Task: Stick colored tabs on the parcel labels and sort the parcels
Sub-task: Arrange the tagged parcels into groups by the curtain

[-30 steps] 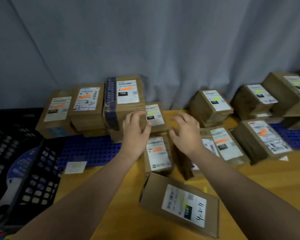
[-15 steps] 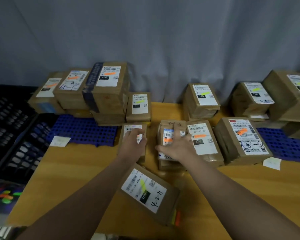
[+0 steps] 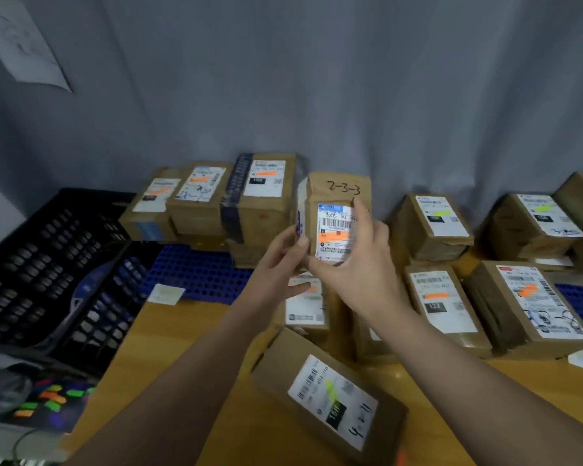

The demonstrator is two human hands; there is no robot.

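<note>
Two hands hold one parcel (image 3: 337, 193) upright above the table (image 3: 179, 348): left hand (image 3: 273, 264) pinches its left edge, right hand (image 3: 360, 274) grips its right side; an orange tab (image 3: 334, 235) marks its label (image 3: 332, 216).

The parcel (image 3: 338, 191) I hold is matt brown cardboard with a smooth white paper label (image 3: 334, 230). The table (image 3: 172, 341) is varnished wood, faintly glossy. Behind hangs grey matt cloth (image 3: 350, 79); the crate (image 3: 31, 264) and blue grid (image 3: 196, 274) look plastic.
</note>
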